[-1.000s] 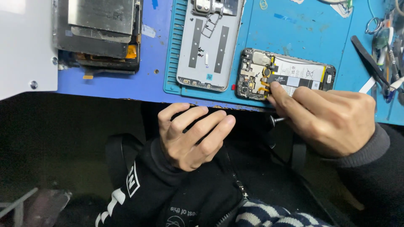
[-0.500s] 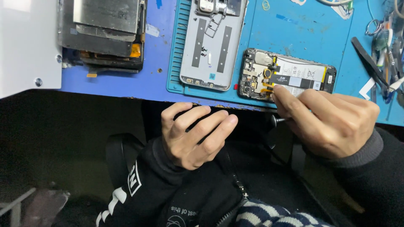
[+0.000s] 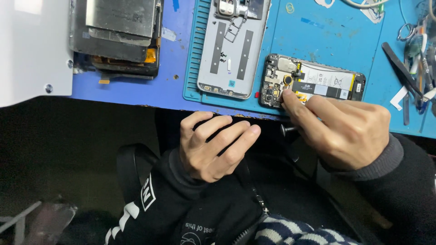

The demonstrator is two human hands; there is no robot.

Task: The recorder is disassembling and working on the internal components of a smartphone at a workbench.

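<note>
The right hand [image 3: 345, 129] rests at the near edge of the blue work mat [image 3: 336, 50], fingers curled, its index fingertip pressed on the lower left corner of the opened phone [image 3: 311, 84]. A dark metal tool end [image 3: 288, 129] protrudes from beneath the hand on its left side; how it is gripped is hidden by the fingers. The opened phone lies flat on the mat, its battery and circuit board exposed. Just beside it, to the left, a grey back cover [image 3: 231, 50] lies inner side up, apart from the phone. The left hand [image 3: 213, 145] hangs below the table edge, loosely curled and holding nothing visible. Farther left, a stack of dismantled screen assemblies [image 3: 116, 36] sits on the darker blue surface. Tweezers and hand tools [image 3: 408, 68] lie at the right edge of the mat.
</note>
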